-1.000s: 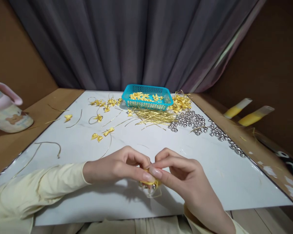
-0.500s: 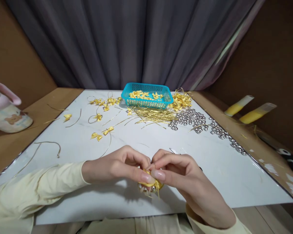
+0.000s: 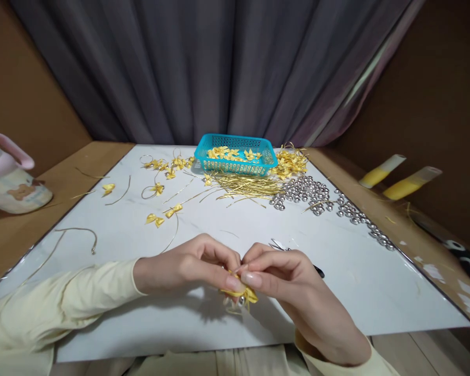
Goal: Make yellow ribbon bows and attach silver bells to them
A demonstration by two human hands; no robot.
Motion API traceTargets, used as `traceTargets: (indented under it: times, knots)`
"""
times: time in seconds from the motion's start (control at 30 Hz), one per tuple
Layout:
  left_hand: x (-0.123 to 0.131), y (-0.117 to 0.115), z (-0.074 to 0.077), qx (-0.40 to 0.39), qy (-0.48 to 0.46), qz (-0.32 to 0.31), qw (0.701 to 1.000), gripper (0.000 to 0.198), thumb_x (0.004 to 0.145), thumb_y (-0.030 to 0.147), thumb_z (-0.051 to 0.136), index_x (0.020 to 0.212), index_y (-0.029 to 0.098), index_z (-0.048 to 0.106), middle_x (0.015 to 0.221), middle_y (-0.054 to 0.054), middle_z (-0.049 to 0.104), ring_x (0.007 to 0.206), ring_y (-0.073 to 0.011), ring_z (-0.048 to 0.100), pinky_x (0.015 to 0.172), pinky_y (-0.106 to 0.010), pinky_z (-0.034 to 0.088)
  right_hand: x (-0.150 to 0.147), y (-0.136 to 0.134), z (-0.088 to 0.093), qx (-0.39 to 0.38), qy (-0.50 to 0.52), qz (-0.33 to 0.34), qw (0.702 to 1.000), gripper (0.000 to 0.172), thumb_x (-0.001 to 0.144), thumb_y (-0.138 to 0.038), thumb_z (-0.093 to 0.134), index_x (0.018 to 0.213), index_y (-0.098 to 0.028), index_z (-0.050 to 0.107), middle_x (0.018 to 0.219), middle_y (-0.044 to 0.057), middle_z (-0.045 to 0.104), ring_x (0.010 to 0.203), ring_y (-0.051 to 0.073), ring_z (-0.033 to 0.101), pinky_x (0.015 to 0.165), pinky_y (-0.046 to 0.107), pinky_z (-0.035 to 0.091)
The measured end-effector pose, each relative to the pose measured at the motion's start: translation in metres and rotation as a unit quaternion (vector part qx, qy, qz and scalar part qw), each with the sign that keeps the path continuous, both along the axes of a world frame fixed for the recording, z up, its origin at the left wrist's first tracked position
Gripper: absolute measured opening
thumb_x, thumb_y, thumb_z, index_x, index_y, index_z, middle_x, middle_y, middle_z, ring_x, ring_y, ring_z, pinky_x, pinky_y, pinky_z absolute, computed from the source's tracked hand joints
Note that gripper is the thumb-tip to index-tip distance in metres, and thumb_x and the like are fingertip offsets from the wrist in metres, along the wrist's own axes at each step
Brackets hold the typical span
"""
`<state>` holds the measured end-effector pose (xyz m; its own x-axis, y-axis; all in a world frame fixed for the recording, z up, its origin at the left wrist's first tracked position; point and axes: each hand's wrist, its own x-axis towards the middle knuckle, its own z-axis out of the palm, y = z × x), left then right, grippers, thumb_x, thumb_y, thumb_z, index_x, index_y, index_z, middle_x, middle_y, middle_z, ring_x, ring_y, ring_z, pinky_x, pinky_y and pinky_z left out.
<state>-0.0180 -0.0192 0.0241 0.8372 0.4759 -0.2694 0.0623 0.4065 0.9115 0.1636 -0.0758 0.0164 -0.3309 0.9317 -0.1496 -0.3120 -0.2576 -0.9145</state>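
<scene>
Near the front of the white board, my left hand (image 3: 203,266) and my right hand (image 3: 285,274) meet fingertip to fingertip. Both are closed on a yellow ribbon bow (image 3: 249,296), pinched between thumbs and forefingers. A silvery bead (image 3: 242,301) and a thin loop of cord show just below the bow. The fingers hide the upper part of the bow. Partly behind my right hand lies a small dark-handled tool (image 3: 319,271), its thin metal tips showing beyond the fingers.
A blue basket (image 3: 235,166) holds yellow bows at the back of the white board (image 3: 356,292). Gold cords (image 3: 250,186), silver beads (image 3: 305,189) and more bows (image 3: 292,163) lie around it. A mug (image 3: 15,180) stands left; two yellow-filled tubes (image 3: 413,183) lie right.
My right hand has shifted slightly left and down, and more of the dark-handled tool shows behind it. The held bow has turned a little, with its bead now more visible.
</scene>
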Motion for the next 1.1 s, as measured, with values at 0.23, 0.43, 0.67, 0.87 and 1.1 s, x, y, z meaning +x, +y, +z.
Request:
traceTargets:
  times: [0.23,0.43,0.67,0.87,1.1]
  knots:
    - [0.002,-0.001,0.002,-0.016,0.031,-0.012,0.999,0.009,0.069,0.015,0.066,0.062,0.012,0.062,0.064,0.001,0.06,0.059,-0.009,0.05,0.059,-0.02,0.038,-0.002,0.003,-0.003,0.127,-0.093,-0.028,0.987,0.017,0.078,-0.026,0.068,0.063,-0.018,0.064,0.068,-0.001,0.059,0.064,0.01,0.052,0.061,0.023,0.04]
    - [0.004,0.001,-0.005,0.004,0.048,-0.027,0.998,0.012,0.07,0.017,0.065,0.06,0.012,0.06,0.064,0.001,0.06,0.061,-0.0103,0.052,0.062,-0.022,0.04,-0.003,0.0,0.008,0.262,-0.159,-0.111,0.945,0.016,0.085,-0.02,0.06,0.069,-0.02,0.061,0.07,-0.002,0.059,0.065,0.01,0.054,0.061,0.022,0.041]
    - [0.004,0.004,-0.017,0.034,0.056,-0.05,0.997,0.013,0.072,0.019,0.064,0.062,0.012,0.059,0.065,0.0,0.059,0.061,-0.0104,0.052,0.059,-0.022,0.041,0.004,0.003,0.026,0.317,-0.152,-0.17,0.92,0.013,0.086,-0.015,0.057,0.076,-0.021,0.061,0.073,0.0,0.06,0.072,0.013,0.055,0.064,0.024,0.043]
    - [0.004,0.005,-0.025,0.07,0.078,-0.05,0.993,0.014,0.072,0.02,0.064,0.062,0.013,0.058,0.065,0.0,0.059,0.06,-0.0105,0.052,0.058,-0.022,0.041,0.007,0.012,0.054,0.353,-0.13,-0.222,0.9,0.016,0.087,-0.013,0.056,0.075,-0.02,0.063,0.071,0.002,0.056,0.073,0.016,0.055,0.067,0.029,0.044]
    - [0.004,0.011,-0.03,0.102,0.08,-0.027,0.991,0.015,0.073,0.017,0.06,0.059,0.013,0.057,0.064,0.0,0.056,0.062,-0.0111,0.051,0.061,-0.023,0.039,0.001,0.02,0.065,0.358,-0.124,-0.233,0.896,0.018,0.085,-0.012,0.057,0.069,-0.021,0.062,0.069,0.001,0.053,0.067,0.015,0.052,0.063,0.029,0.043]
